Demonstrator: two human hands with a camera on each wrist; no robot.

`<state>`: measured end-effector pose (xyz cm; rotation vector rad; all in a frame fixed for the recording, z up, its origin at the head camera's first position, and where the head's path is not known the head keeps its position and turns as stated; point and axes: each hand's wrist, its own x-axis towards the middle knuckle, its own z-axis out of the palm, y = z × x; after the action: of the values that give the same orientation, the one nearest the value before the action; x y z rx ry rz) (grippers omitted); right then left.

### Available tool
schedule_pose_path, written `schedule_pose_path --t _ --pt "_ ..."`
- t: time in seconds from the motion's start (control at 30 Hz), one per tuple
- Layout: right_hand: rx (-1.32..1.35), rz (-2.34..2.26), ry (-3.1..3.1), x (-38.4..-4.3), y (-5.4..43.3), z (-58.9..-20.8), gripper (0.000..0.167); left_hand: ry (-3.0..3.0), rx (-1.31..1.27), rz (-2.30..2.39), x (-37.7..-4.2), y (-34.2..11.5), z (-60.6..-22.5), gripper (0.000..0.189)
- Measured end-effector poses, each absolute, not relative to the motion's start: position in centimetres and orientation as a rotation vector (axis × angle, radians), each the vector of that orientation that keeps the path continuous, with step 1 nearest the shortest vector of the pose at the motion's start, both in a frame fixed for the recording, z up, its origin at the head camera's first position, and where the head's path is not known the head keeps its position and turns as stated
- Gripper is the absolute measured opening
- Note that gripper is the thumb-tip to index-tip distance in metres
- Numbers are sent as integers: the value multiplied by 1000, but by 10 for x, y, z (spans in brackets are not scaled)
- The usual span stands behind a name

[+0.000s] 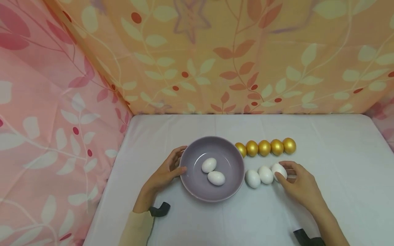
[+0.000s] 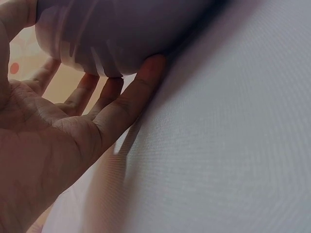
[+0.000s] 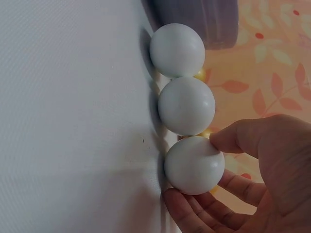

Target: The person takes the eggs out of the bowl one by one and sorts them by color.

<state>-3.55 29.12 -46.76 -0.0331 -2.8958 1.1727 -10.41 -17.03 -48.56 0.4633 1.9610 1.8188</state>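
On my head feed, an orange leaf-print cloth (image 1: pixel 277 85) hangs behind a white-covered table (image 1: pixel 246 218), with a pink floral cloth (image 1: pixel 46 136) on the left. I see one mauve bowl (image 1: pixel 229 164), left of the table's middle. The left hand (image 1: pixel 166 174) grips its side, thumb at the rim; my left wrist feed adds four fingers along the outer wall, mostly hidden from above. The right hand (image 1: pixel 301 184) pinches the rightmost white egg (image 1: pixel 278 169) between thumb and fingers.

I count five white eggs: two (image 1: pixel 209 165) in the bowl, visible only from the head, and three in a row just right of it. Behind them stand five gold eggs (image 1: pixel 264 148), the leftmost partly covered by the bowl; my right wrist feed catches only slivers of gold.
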Motion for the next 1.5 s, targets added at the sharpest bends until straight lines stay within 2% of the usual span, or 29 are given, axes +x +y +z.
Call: schedule_pose_path --t 0.9,1.3,1.5 --pt "-70 1137 -2937 -34 293 -467 52 1940 459 1837 -102 -171 -485 75" --pt "34 1077 -2876 -38 296 -464 53 1920 472 1850 -103 -171 -487 75" --pt "137 1055 -2759 -41 291 -457 48 1923 474 1849 -103 -170 -487 75"
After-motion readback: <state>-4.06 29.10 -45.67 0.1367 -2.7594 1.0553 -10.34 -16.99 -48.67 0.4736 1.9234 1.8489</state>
